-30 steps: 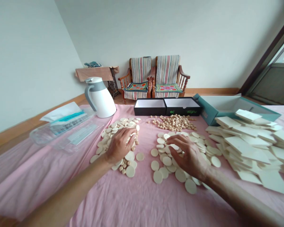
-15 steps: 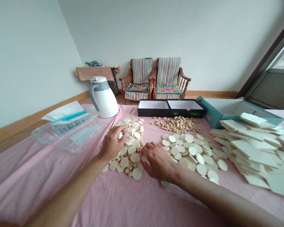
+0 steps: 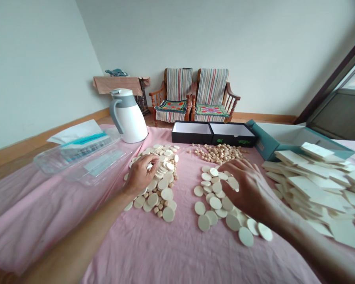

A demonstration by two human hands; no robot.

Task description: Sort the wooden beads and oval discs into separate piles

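My left hand (image 3: 142, 171) rests at the left edge of a pile of round pale wooden discs (image 3: 162, 184), fingers bent and the thumb apart from the index finger. Small wooden beads (image 3: 159, 205) are mixed in among those discs. My right hand (image 3: 247, 185) is over a second pile of wooden discs (image 3: 215, 202), its thumb and fingers apart. A disc (image 3: 233, 184) shows between its thumb and fingers; I see no firm grip on it. Behind this pile lies a heap of beads (image 3: 223, 153).
Square wooden pieces (image 3: 316, 185) are heaped at the right, before a teal box (image 3: 266, 142). Two black open boxes (image 3: 192, 138) stand at the back. A white jug (image 3: 131, 124) and clear plastic packaging (image 3: 77, 152) are at the left on the pink cloth (image 3: 165, 252).
My right hand has moved right from beside the left pile to above the right one, whose discs lie differently. My left hand has stayed nearly in place.
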